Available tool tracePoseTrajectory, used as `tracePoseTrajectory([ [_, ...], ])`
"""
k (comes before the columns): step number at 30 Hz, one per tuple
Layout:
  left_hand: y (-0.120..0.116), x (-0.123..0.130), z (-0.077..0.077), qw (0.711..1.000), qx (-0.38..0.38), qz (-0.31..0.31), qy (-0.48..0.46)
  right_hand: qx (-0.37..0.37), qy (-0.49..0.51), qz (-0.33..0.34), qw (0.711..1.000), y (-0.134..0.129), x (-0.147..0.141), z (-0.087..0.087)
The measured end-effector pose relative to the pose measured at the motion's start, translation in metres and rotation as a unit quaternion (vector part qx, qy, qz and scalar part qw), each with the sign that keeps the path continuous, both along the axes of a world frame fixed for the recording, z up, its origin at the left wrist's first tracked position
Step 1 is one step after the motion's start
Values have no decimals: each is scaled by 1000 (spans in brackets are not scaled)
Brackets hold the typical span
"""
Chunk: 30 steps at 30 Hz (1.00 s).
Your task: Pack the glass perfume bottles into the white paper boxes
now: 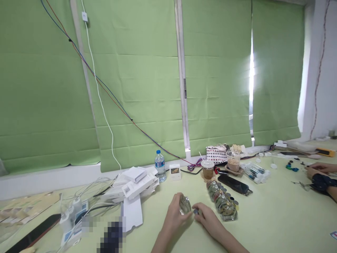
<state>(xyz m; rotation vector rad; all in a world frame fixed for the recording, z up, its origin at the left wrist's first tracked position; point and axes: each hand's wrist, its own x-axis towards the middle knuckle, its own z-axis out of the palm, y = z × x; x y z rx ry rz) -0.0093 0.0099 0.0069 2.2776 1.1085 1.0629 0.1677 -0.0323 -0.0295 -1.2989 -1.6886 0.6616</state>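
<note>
My left hand (175,213) is wrapped around a clear, shiny, round packet (185,205), holding it upright above the pale green table (163,230). Just to its right, my right hand (207,218) pinches a small dark grey disc (196,211) between thumb and fingers. The two hands are close together, with the disc near the packet's right side. Right of my right hand lies a row of similar shiny packets (222,202), with small round discs along its right edge.
White boxes (137,184) and cables lie left. Behind stand a water bottle (160,167), a small picture box (175,172) and drink cups (207,169). A black case (234,184) lies right. Another person's hands (319,170) are at the far right.
</note>
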Motion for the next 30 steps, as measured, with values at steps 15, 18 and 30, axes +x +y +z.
tracePoseTrajectory([
  [15,-67,105,-19,980,-72,-50,178,26,-85,-277,957,-77,147,-43],
  [18,-72,124,-22,979,-85,-60,175,43,-96,-270,957,-65,159,-35],
  [30,-56,152,-30,949,55,-36,308,94,-72,-298,947,-57,152,-36],
])
